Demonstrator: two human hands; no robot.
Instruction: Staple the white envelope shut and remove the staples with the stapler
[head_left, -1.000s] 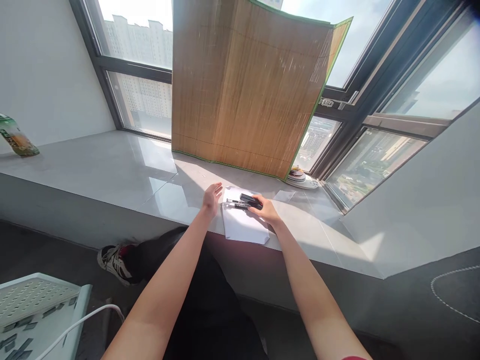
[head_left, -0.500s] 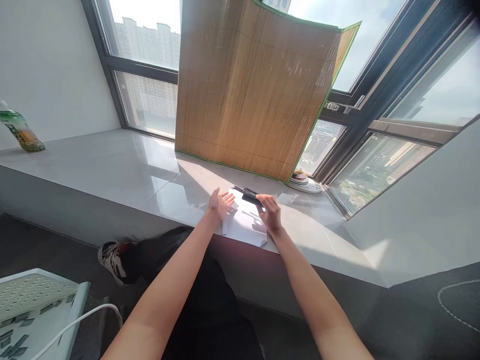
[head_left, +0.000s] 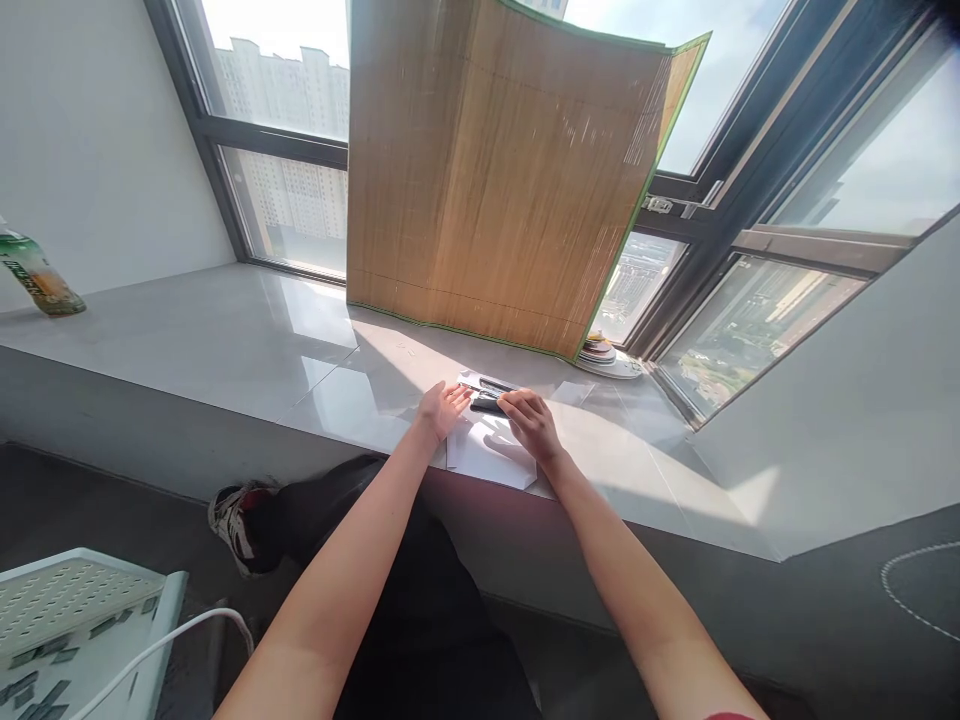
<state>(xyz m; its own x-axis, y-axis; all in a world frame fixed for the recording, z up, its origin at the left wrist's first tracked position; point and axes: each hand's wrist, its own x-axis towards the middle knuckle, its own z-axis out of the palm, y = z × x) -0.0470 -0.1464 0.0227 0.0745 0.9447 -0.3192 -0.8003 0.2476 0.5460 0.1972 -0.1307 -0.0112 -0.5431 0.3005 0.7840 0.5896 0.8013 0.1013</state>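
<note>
My right hand (head_left: 531, 418) grips one end of a black stapler (head_left: 487, 405), which looks spread apart at its other end. It is held over white sheets of paper (head_left: 491, 458) lying on the tiled window sill. Just left of the stapler is my left hand (head_left: 444, 408), palm turned up and fingers stretched out, near the stapler's far end. Whether the left fingertips touch the stapler I cannot tell. The right fingers partly cover the stapler's near end.
A bamboo mat (head_left: 487, 190) with green edging leans against the window behind the paper. Stacked plates (head_left: 611, 362) sit at its right foot. A green-labelled bottle (head_left: 41, 275) stands far left on the sill (head_left: 202, 340). Lower left are a white perforated chair (head_left: 82, 620) and a white cable (head_left: 187, 625).
The stapler and my right hand have shifted a little left, closer to my left hand. The stapler's parts show wider apart. The left hand stays open, and the view has tilted slightly.
</note>
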